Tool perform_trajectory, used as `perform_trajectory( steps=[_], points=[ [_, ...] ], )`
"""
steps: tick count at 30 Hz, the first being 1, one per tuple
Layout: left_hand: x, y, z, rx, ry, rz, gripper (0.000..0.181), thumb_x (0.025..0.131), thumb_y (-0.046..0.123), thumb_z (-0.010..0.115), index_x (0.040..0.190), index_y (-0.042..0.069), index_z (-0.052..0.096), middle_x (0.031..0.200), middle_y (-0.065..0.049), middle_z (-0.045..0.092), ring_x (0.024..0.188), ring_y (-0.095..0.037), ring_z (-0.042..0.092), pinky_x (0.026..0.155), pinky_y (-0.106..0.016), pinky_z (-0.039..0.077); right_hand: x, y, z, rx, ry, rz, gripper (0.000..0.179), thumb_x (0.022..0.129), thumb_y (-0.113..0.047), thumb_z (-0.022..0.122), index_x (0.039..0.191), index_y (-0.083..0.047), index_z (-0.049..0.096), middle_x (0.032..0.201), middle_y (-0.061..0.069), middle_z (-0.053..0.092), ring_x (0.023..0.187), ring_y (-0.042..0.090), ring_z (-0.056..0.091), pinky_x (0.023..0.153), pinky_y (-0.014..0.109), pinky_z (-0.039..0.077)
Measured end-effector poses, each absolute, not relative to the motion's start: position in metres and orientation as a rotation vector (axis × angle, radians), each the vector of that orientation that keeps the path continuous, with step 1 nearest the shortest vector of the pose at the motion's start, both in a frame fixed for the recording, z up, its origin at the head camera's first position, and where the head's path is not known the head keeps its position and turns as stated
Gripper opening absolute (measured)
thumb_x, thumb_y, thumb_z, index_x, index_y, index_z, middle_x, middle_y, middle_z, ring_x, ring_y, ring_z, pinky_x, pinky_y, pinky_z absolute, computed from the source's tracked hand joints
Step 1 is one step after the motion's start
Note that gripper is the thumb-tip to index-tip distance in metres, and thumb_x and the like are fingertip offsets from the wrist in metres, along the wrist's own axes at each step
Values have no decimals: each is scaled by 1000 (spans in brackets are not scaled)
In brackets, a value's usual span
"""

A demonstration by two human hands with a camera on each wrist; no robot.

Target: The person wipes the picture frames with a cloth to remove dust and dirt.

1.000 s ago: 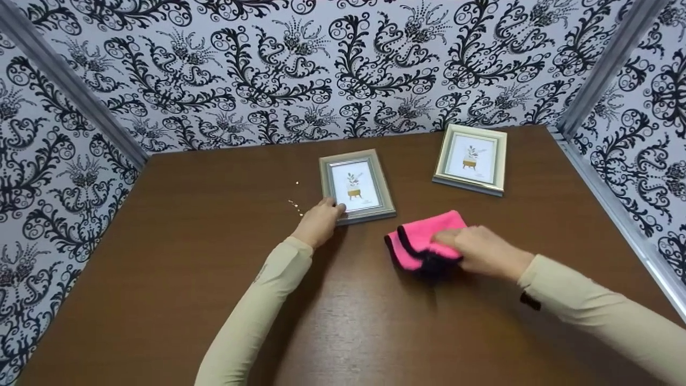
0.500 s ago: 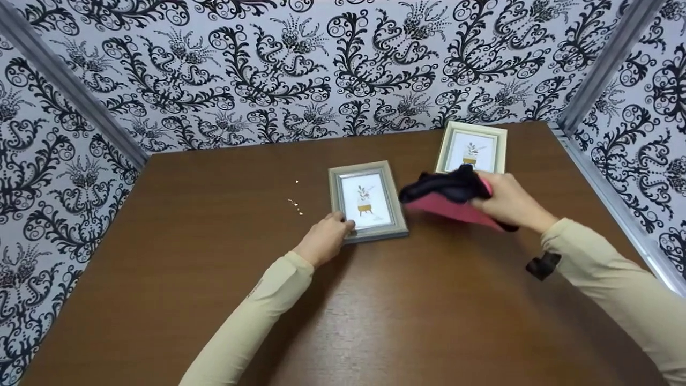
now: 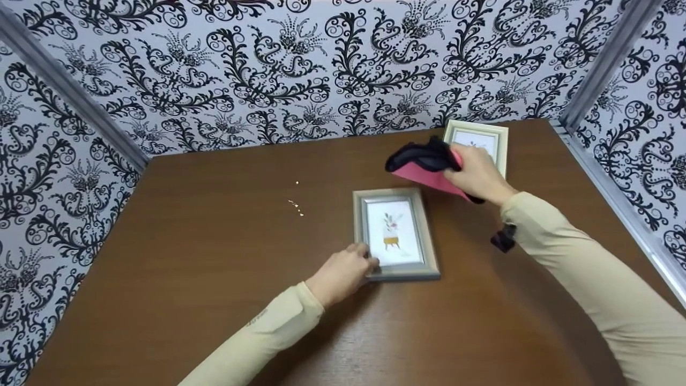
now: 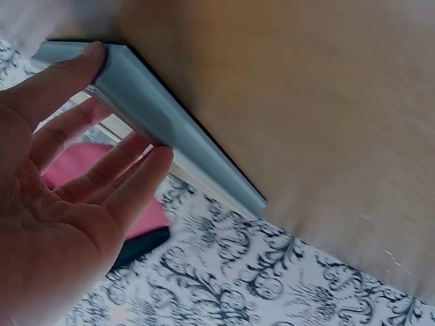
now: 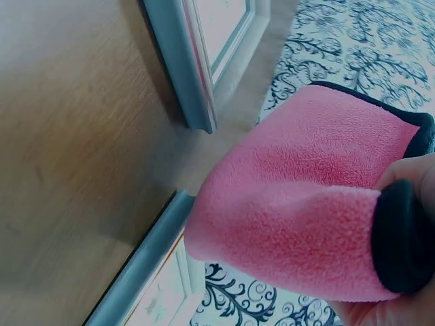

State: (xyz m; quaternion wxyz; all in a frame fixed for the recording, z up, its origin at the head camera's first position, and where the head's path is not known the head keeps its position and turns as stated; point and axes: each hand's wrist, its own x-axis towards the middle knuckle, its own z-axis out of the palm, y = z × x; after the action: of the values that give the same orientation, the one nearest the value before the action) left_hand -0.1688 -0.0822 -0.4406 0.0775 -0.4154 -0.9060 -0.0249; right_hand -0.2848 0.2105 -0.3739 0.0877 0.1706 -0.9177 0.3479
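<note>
A picture frame [image 3: 396, 230] with a potted-plant print lies on the brown table. My left hand [image 3: 343, 273] grips its lower left corner. In the left wrist view the thumb and fingers sit along the frame's edge [image 4: 183, 136]. My right hand [image 3: 477, 171] holds a folded pink cloth with black edging [image 3: 426, 177], raised over the table beyond that frame. The right wrist view shows the cloth [image 5: 285, 176] bunched in the fingers, its pink side outward. A second, similar frame [image 3: 502, 147] lies at the back right, partly hidden behind the right hand and cloth.
Several small pale specks [image 3: 296, 206] lie on the table [image 3: 203, 257], left of the nearer frame. Black-and-white patterned walls [image 3: 289, 69] with metal corner posts [image 3: 605, 69] close off the back and both sides.
My left hand has drawn the nearer frame toward me and to the right. My right hand has lifted the cloth off the table and carried it back, now overlapping the far frame in view.
</note>
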Motion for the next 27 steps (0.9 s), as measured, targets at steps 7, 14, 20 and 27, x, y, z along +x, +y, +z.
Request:
perform_trajectory(
  steps=[7,14,20,27],
  points=[
    [-157,-79,-446,-1317,-2675,-110,18,80,16,77,97,17,72,96,-7,58,88,-19,56,59,-27,54,-292,186,-406,668,-2894,853,20,78,0,71,94,-3,59,88,14,64,81,33,60,74,47,50],
    [-168,-84,-444,-1265,-2793,-78,44,73,29,82,106,9,61,113,-10,54,107,-25,51,73,-32,55,-290,173,-427,829,-3049,546,52,76,-12,72,121,5,53,102,22,62,93,38,60,81,53,49],
    [-176,-84,-440,-1205,-2887,62,74,69,41,82,121,-3,53,133,-18,50,129,-33,42,102,-36,42,-305,153,-419,877,-3092,438,38,73,-14,70,106,2,61,96,18,64,91,36,60,82,50,49],
    [-179,-80,-440,-1244,-2877,63,73,67,39,85,118,-2,55,132,-16,51,128,-33,44,103,-34,40,-317,104,-406,1015,-3156,371,21,77,-13,68,94,-3,63,92,13,65,87,31,61,81,45,49]
  ],
)
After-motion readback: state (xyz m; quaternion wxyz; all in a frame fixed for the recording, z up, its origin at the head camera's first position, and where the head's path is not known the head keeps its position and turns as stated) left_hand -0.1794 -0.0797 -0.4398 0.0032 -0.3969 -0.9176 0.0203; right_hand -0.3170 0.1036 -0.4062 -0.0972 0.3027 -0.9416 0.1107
